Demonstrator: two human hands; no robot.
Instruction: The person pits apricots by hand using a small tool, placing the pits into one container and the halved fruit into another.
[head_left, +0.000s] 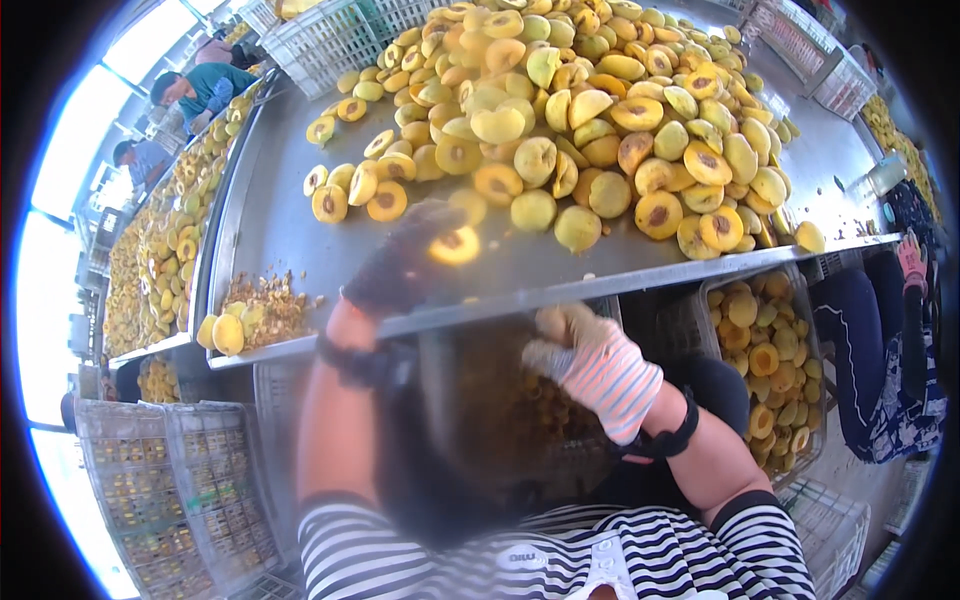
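Note:
My left hand (397, 262), in a dark glove and blurred, reaches over the near edge of the metal table (277, 180). A halved yellow peach (455, 245) sits between its fingertips. My right hand (600, 367) wears a pale striped glove and hangs just below the table's edge, fingers curled. Whether it holds anything is hidden. Beyond my left hand lies a large heap of halved and whole-looking yellow peaches (536, 161), several with brown pits or hollows showing. Under my hands is a dim, blurred container (555, 409) with brownish pieces in it.
Pit scraps (281, 304) lie at the table's left corner. A crate of peach halves (765, 367) stands at right below the edge. Plastic crates (180, 480) are stacked lower left; another crate (322, 45) stands behind. Co-workers (202, 90) are at left; a pink-gloved person (913, 259) is at right.

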